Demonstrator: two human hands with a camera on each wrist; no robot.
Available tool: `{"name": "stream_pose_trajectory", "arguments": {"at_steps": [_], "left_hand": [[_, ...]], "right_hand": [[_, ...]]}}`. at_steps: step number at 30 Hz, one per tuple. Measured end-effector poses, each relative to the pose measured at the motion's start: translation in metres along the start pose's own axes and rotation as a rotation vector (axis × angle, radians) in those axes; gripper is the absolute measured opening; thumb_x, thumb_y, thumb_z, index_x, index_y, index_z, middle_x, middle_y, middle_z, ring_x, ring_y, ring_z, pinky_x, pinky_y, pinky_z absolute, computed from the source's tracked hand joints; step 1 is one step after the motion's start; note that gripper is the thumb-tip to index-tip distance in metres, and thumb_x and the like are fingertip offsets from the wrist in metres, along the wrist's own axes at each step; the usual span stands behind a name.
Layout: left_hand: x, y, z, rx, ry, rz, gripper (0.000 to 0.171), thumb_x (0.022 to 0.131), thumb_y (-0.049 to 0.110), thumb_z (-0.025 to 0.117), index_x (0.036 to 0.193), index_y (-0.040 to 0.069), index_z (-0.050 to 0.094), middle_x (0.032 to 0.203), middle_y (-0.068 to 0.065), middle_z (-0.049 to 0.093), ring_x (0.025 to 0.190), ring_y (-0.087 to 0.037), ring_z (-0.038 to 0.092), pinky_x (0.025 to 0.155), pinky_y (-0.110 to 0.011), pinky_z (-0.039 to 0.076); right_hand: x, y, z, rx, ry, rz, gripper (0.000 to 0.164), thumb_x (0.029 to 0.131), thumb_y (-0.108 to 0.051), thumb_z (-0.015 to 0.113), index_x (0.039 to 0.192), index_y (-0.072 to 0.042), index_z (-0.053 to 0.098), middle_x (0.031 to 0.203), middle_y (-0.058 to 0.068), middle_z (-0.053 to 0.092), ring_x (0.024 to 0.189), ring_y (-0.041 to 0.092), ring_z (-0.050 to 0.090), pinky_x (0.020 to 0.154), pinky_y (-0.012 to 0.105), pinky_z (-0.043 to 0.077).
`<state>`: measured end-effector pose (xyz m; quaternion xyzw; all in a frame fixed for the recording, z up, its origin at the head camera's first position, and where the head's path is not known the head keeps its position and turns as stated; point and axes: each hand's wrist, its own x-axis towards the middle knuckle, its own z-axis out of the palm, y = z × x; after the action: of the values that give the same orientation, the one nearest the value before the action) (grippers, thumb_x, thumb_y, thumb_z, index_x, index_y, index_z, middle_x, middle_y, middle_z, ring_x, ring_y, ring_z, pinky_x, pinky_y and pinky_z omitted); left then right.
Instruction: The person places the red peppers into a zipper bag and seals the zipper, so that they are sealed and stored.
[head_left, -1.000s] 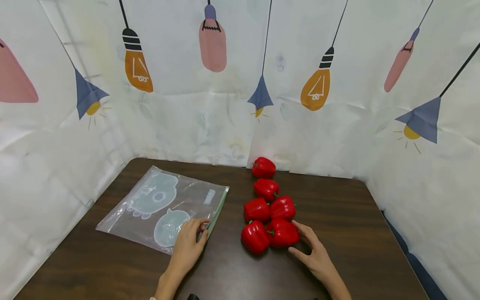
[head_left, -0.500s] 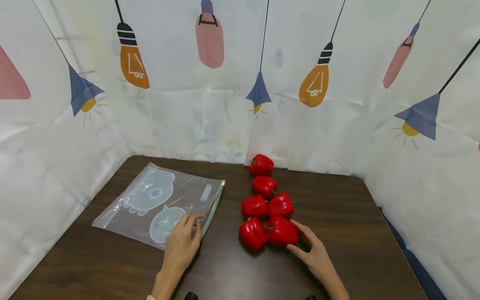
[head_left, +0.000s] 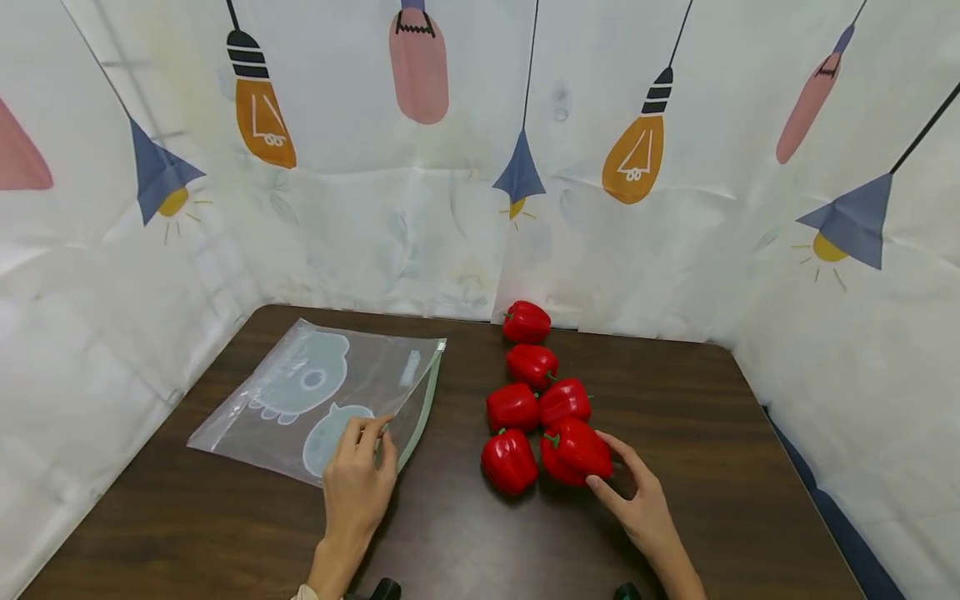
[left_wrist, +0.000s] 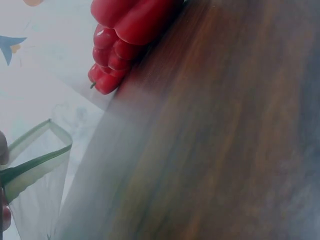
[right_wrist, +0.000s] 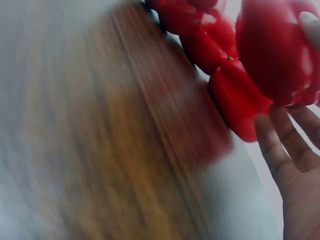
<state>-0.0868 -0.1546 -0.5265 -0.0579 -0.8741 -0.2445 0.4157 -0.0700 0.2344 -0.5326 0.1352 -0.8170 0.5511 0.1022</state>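
Observation:
A clear zip bag (head_left: 247,417) with pale blue cartoon prints and a green zip edge lies on the left of the table. My left hand (head_left: 356,483) pinches the upper layer of its edge near the zip, and the mouth gapes there; the left wrist view shows the parted green-edged opening (left_wrist: 37,162). On the right, my right hand (head_left: 639,504) grips a red bell pepper (head_left: 581,450) between thumb and fingers. That pepper (right_wrist: 272,55) appears lifted a little off the table in the right wrist view. Beside it sits another bell pepper (head_left: 509,462).
More red bell peppers (head_left: 513,407) run back in a loose cluster, the farthest pepper (head_left: 527,322) near the back edge. The dark wooden table (head_left: 660,400) is bordered by a white curtain (head_left: 360,242) with lamp prints at the back and sides.
My left hand has lifted the bag's upper edge, parting its mouth. The right hand has closed on the nearest right pepper and drawn it slightly right and up, away from its neighbour.

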Motion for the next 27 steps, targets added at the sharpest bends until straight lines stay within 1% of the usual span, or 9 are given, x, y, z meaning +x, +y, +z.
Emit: {"name": "stream_pose_trajectory", "arguments": {"at_steps": [3, 6, 10, 13, 16, 20, 24, 27], "left_hand": [[0.000, 0.001, 0.000, -0.007, 0.020, -0.012, 0.021, 0.090, 0.002, 0.069, 0.110, 0.006, 0.076, 0.094, -0.009, 0.064, 0.073, -0.021, 0.064, 0.057, -0.039, 0.053], [0.000, 0.004, 0.000, -0.005, 0.030, -0.014, 0.022, 0.090, 0.001, 0.069, 0.110, 0.006, 0.076, 0.093, -0.008, 0.064, 0.073, -0.021, 0.064, 0.057, -0.038, 0.053], [0.000, 0.006, 0.000, -0.010, 0.049, 0.002, 0.021, 0.090, 0.001, 0.069, 0.109, 0.005, 0.076, 0.092, -0.009, 0.064, 0.072, -0.020, 0.063, 0.056, -0.037, 0.053], [0.001, 0.005, 0.000, -0.014, 0.060, 0.012, 0.020, 0.090, 0.002, 0.069, 0.109, 0.005, 0.076, 0.092, -0.009, 0.064, 0.071, -0.020, 0.062, 0.055, -0.037, 0.052], [0.001, 0.004, 0.000, -0.011, 0.061, 0.009, 0.020, 0.090, 0.002, 0.069, 0.109, 0.005, 0.076, 0.092, -0.010, 0.064, 0.070, -0.021, 0.061, 0.054, -0.038, 0.052], [0.002, 0.003, -0.002, -0.005, 0.053, 0.000, 0.020, 0.091, 0.002, 0.068, 0.109, 0.005, 0.076, 0.093, -0.010, 0.063, 0.071, -0.022, 0.061, 0.055, -0.039, 0.052], [0.002, 0.005, -0.003, -0.003, 0.064, -0.001, 0.020, 0.091, 0.002, 0.068, 0.109, 0.005, 0.077, 0.093, -0.010, 0.063, 0.075, -0.024, 0.060, 0.058, -0.040, 0.052], [0.003, 0.005, -0.004, -0.010, 0.090, -0.004, 0.020, 0.091, 0.002, 0.068, 0.108, 0.005, 0.077, 0.093, -0.011, 0.063, 0.079, -0.026, 0.059, 0.061, -0.042, 0.050]], "right_hand": [[0.001, -0.006, 0.001, -0.006, 0.005, -0.002, 0.059, 0.095, -0.003, 0.073, 0.149, -0.015, 0.053, 0.137, -0.009, 0.062, 0.115, 0.001, 0.063, 0.097, 0.016, 0.053], [0.003, -0.015, 0.003, -0.008, -0.015, -0.028, 0.060, 0.095, -0.002, 0.073, 0.149, -0.018, 0.053, 0.136, -0.006, 0.063, 0.115, 0.003, 0.062, 0.099, 0.016, 0.052], [0.008, -0.025, 0.009, -0.027, -0.050, -0.110, 0.062, 0.094, -0.002, 0.074, 0.150, -0.017, 0.052, 0.137, -0.002, 0.063, 0.115, 0.007, 0.063, 0.101, 0.018, 0.052], [0.012, -0.032, 0.015, -0.064, -0.064, -0.148, 0.063, 0.093, -0.005, 0.076, 0.150, -0.018, 0.052, 0.139, -0.001, 0.063, 0.114, 0.010, 0.065, 0.100, 0.022, 0.054], [0.017, -0.038, 0.023, -0.091, -0.068, -0.157, 0.064, 0.093, -0.010, 0.078, 0.150, -0.021, 0.053, 0.140, -0.001, 0.062, 0.113, 0.010, 0.066, 0.098, 0.026, 0.056], [0.024, -0.050, 0.033, -0.094, -0.075, -0.175, 0.064, 0.092, -0.014, 0.080, 0.149, -0.023, 0.053, 0.141, -0.002, 0.062, 0.115, 0.011, 0.065, 0.096, 0.031, 0.058], [0.031, -0.062, 0.043, -0.058, -0.101, -0.178, 0.063, 0.093, -0.017, 0.079, 0.150, -0.024, 0.052, 0.141, -0.002, 0.061, 0.118, 0.011, 0.065, 0.097, 0.032, 0.059], [0.036, -0.070, 0.051, -0.038, -0.111, -0.176, 0.063, 0.093, -0.020, 0.080, 0.150, -0.024, 0.052, 0.140, -0.002, 0.061, 0.119, 0.012, 0.066, 0.096, 0.031, 0.060]]}}
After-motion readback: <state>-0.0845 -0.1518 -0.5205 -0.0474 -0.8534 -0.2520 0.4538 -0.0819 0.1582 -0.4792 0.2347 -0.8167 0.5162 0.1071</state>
